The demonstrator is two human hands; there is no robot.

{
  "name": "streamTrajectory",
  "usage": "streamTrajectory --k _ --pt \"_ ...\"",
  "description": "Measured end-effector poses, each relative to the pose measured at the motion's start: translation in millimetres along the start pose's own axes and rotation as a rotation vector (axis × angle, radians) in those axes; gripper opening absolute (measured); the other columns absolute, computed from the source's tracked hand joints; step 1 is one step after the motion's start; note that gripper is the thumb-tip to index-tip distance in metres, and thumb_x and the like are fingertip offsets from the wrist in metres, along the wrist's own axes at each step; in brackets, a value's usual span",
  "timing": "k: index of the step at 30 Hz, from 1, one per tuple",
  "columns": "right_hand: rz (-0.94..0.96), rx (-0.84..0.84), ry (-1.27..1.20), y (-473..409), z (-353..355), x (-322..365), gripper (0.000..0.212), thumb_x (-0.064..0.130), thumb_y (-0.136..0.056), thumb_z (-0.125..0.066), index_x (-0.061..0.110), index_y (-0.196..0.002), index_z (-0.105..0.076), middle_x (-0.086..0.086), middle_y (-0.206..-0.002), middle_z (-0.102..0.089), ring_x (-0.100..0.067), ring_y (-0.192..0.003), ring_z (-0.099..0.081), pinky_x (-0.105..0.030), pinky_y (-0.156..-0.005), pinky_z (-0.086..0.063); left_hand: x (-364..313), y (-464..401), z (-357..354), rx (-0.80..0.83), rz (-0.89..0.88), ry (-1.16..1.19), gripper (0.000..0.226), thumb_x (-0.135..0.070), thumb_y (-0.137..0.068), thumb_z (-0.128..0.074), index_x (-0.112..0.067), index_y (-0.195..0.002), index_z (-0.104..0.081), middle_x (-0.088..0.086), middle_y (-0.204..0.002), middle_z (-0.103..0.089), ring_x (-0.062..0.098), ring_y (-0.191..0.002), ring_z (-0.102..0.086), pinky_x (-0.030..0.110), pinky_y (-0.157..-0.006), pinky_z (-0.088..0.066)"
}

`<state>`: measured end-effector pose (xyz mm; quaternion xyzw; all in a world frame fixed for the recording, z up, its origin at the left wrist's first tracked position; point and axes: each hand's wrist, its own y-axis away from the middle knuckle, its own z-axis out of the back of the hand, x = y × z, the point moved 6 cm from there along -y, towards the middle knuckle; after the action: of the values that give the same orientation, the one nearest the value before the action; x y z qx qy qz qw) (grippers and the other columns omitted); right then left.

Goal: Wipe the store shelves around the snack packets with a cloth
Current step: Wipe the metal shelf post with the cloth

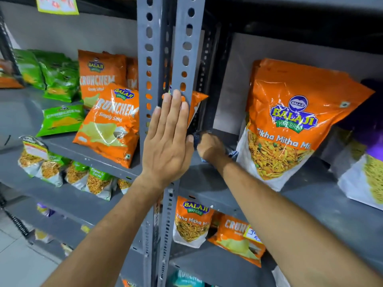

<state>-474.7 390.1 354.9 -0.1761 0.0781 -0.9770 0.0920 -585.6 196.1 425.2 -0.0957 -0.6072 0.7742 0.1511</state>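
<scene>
To your left, green and orange snack packets crowd a grey shelf; nothing shows whether it has been wiped. Your left hand lies flat, fingers together, against the 2 perforated uprights, holding nothing. Just right of it, your right hand is fisted around a dark cloth, pressing it into the shelf corner beside the large Tikha Mitha bag. I judge most shelving, including the lower tiers, remains.
</scene>
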Motion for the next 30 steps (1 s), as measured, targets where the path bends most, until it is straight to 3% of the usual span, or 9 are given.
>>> streamTrajectory --k 2,8,13,16,19,21,24,30 --pt "0.084 0.005 -0.018 33.4 1.1 12.6 0.011 0.017 -0.094 -0.046 0.020 -0.097 -0.057 -0.015 -0.116 -0.067 -0.038 -0.107 -0.064 -0.041 -0.080 -0.048 -0.9 -0.9 1.2 0.001 0.002 0.002 0.068 -0.018 -0.104 -0.045 0.005 -0.160 -0.013 0.019 -0.167 -0.012 0.032 -0.160 -0.003 0.051 -0.131 -0.010" --pt "0.186 -0.025 0.043 139.4 27.7 37.4 0.028 0.009 -0.094 -0.052 0.022 -0.118 -0.059 -0.009 -0.116 -0.069 -0.034 -0.102 -0.069 -0.037 -0.075 -0.053 -0.2 1.2 3.6 0.006 0.025 0.013 0.071 -0.013 -0.101 -0.052 0.007 -0.159 -0.016 0.024 -0.168 -0.013 0.032 -0.160 -0.004 0.051 -0.131 -0.010" --pt "0.189 -0.022 -0.159 197.5 44.2 22.2 0.050 0.005 -0.089 -0.053 0.034 -0.129 -0.061 -0.003 -0.109 -0.073 -0.029 -0.100 -0.067 -0.039 -0.076 -0.055 0.0 0.4 3.9 0.016 0.028 0.028 0.072 -0.012 -0.101 -0.052 0.006 -0.160 -0.015 0.028 -0.167 -0.017 0.033 -0.160 -0.003 0.052 -0.131 -0.010" --pt "0.009 -0.116 -0.323 159.7 63.1 8.9 0.032 0.012 -0.092 -0.055 0.025 -0.119 -0.066 -0.004 -0.100 -0.072 -0.028 -0.096 -0.069 -0.036 -0.075 -0.055 -0.7 -0.2 3.2 0.003 0.019 0.026 0.069 -0.015 -0.104 -0.047 0.005 -0.161 -0.013 0.024 -0.168 -0.018 0.030 -0.160 0.000 0.051 -0.131 -0.009" --pt "-0.105 -0.246 -0.488 96.2 77.4 1.7 0.031 0.012 -0.098 -0.055 0.016 -0.127 -0.065 -0.006 -0.109 -0.069 -0.023 -0.101 -0.064 -0.029 -0.080 -0.048 0.1 1.1 2.9 0.006 0.025 0.034 0.068 -0.016 -0.105 -0.046 0.005 -0.160 -0.014 0.027 -0.168 -0.020 0.029 -0.160 0.001 0.051 -0.131 -0.009" --pt "-0.175 -0.206 -0.430 48.6 61.1 -11.5 0.036 0.012 -0.096 -0.054 0.007 -0.131 -0.059 -0.017 -0.127 -0.065 -0.036 -0.116 -0.061 -0.034 -0.090 -0.047 -0.3 2.2 1.8 0.000 0.021 0.037 0.068 -0.016 -0.104 -0.047 0.005 -0.160 -0.013 0.025 -0.168 -0.017 0.029 -0.160 0.002 0.050 -0.131 -0.009" --pt "-0.217 -0.075 -0.191 2.9 29.2 -25.2 0.040 0.026 -0.095 -0.059 0.015 -0.134 -0.059 -0.017 -0.138 -0.060 -0.040 -0.128 -0.055 -0.041 -0.102 -0.048 -0.2 2.4 -0.5 -0.017 0.015 0.016 0.070 -0.015 -0.103 -0.050 0.004 -0.160 -0.013 0.019 -0.168 -0.012 0.028 -0.160 0.002 0.051 -0.131 -0.010" --pt "-0.066 0.021 -0.020 0.9 9.0 11.3 0.033 0.036 -0.092 -0.049 0.024 -0.115 -0.069 -0.013 -0.123 -0.069 -0.037 -0.111 -0.066 -0.046 -0.092 -0.057 1.0 1.8 1.4 -0.019 0.028 0.035 0.064 -0.014 -0.104 -0.048 0.008 -0.157 -0.020 0.029 -0.165 -0.024 0.031 -0.158 -0.005 0.052 -0.130 -0.012"
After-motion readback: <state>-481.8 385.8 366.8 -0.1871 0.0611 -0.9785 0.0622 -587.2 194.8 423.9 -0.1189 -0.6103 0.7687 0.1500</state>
